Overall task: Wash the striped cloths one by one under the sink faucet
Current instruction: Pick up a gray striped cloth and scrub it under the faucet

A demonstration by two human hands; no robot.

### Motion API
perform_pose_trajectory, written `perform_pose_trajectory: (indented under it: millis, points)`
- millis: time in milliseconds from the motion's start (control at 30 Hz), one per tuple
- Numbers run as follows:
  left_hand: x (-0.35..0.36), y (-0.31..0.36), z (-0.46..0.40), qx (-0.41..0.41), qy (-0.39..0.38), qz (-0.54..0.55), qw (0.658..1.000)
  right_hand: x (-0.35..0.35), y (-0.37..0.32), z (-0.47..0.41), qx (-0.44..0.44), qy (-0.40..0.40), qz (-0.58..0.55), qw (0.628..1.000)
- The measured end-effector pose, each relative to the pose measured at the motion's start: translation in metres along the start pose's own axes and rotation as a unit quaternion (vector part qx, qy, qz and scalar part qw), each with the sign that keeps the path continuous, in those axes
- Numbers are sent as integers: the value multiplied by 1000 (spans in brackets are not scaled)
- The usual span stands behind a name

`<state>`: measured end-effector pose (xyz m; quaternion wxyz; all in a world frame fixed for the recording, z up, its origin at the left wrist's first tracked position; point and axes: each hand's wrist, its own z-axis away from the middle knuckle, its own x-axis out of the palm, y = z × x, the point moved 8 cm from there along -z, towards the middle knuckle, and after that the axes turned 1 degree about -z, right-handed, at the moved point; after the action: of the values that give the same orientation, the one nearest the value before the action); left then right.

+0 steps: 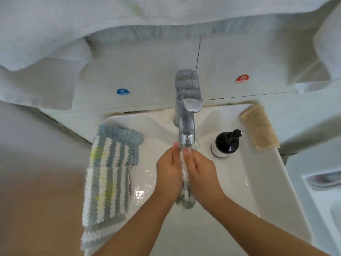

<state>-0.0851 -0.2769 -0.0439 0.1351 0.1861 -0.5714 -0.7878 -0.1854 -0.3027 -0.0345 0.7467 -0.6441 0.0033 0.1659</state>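
Head view | both hands, left hand (pixel 168 174) and right hand (pixel 203 174), squeezed one striped cloth (pixel 185 191) under faucet (pixel 186 126), middle of frame | best to rub slowly, keeping it under the water

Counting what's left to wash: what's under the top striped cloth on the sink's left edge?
Under the top striped cloth lies at least one more striped cloth. Whether others sit beneath is hidden.
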Motion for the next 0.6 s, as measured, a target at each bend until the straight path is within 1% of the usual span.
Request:
perform_pose_trajectory:
  millis: [33, 100, 200, 267, 333, 367, 433, 500, 533, 600]
  points:
    - [5, 0, 5, 2, -11, -14, 1000, -4, 3, -10, 7, 16, 4, 1000]
    - [8, -2, 7, -13, -20, -23, 999, -6, 4, -18, 10, 21, 11, 1000]
    - [-4, 0, -6, -27, -4, 11, 1000, 5, 0, 2, -5, -8, 12, 1000]
    - [-4, 4, -4, -16, -14, 19, 1000, 4, -6, 6, -18, -10, 27, 999]
    - [5, 3, 6, -15, -29, -3, 999, -4, -1, -12, -5, 19, 35, 999]
    - [8, 2, 9, -18, -31, -14, 999, -6, 0, -18, 5, 23, 32, 999]
    - [2, 1, 8, -14, -12, -20, 1000, -2, -2, -13, 0, 10, 21, 1000]
    - [-6, -1, 4, -22, 12, 10, 1000, 7, -10, 7, -17, -22, 26, 999]
    - [-7, -2, 5, -27, 11, 30, 999, 8, -11, 12, -20, -30, 31, 999]
    - [0, -1, 10, -29, -9, 30, 999, 1, -5, -1, -9, -2, 36, 999]
